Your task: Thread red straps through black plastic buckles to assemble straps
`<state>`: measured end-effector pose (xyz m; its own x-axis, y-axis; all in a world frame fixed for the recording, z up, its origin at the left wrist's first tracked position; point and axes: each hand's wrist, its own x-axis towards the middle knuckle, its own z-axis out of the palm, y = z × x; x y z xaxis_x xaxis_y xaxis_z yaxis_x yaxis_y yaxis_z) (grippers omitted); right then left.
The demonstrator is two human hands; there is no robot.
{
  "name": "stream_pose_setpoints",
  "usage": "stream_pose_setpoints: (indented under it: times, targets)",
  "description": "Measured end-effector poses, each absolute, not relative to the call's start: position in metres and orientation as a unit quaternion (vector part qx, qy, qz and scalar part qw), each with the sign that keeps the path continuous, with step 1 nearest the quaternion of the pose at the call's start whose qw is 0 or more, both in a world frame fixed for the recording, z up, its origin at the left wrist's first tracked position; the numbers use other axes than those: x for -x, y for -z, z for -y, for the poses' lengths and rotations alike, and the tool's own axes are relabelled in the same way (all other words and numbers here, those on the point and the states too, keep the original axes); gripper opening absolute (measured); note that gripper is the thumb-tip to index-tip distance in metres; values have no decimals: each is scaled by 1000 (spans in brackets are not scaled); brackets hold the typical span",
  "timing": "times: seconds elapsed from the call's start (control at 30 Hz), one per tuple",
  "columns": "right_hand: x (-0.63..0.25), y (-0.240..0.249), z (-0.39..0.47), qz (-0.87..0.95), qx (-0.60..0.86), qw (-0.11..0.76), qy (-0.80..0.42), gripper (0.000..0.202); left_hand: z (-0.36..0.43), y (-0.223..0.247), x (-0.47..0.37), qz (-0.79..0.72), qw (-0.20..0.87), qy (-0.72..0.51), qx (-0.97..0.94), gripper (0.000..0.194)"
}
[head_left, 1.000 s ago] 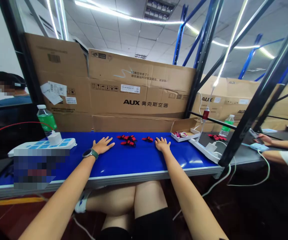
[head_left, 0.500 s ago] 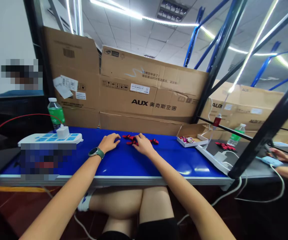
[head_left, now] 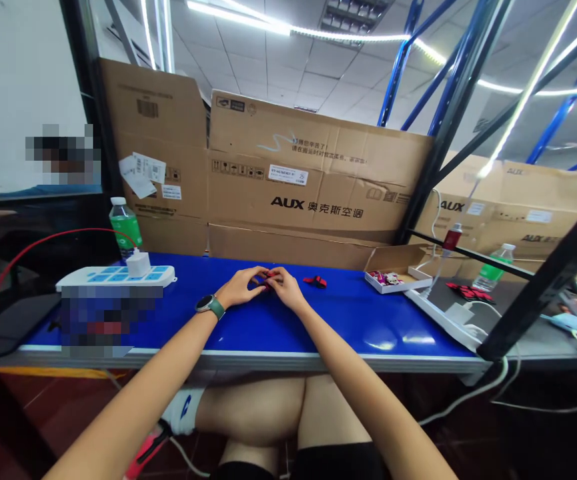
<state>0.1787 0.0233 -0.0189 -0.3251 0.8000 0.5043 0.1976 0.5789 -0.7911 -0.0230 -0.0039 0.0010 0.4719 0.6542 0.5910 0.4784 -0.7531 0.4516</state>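
Note:
My left hand (head_left: 242, 287), with a green-banded watch (head_left: 210, 306) on its wrist, meets my right hand (head_left: 284, 288) over the middle of the blue table (head_left: 338, 320). Between them are red and black pieces (head_left: 269, 274), pinched by the fingertips of both hands and partly hidden by them. Another red and black piece (head_left: 315, 282) lies on the table just right of my right hand.
An open box of small wrapped items (head_left: 389, 281) stands at the right. On the left are a white power strip (head_left: 115, 275) and a green-labelled bottle (head_left: 125, 229). Cardboard (head_left: 308, 173) walls the back. People are partly visible at both sides.
Both hands have come together and now grip red and black pieces that lay on the table. One piece remains on the table at the right. The view has shifted slightly.

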Motion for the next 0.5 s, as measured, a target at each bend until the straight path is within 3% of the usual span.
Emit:
stream_pose_setpoints:
  times: [0.1, 0.23, 0.4, 0.5]
  targets:
    - [-180, 19, -27, 708, 369, 487, -354, 21, 7, -4, 23, -308, 48, -359, -880, 58]
    - [-186, 17, -27, 674, 386, 470, -419, 16, -2, 3, 25, -318, 5, -327, -890, 39]
    - [-190, 12, -24, 779, 416, 422, -206, 15, -16, 15, 27, -321, -14, -332, -887, 34]
    - [-191, 11, -27, 789, 408, 426, -172, 9, -17, 13, 26, -312, -17, -347, -884, 32]
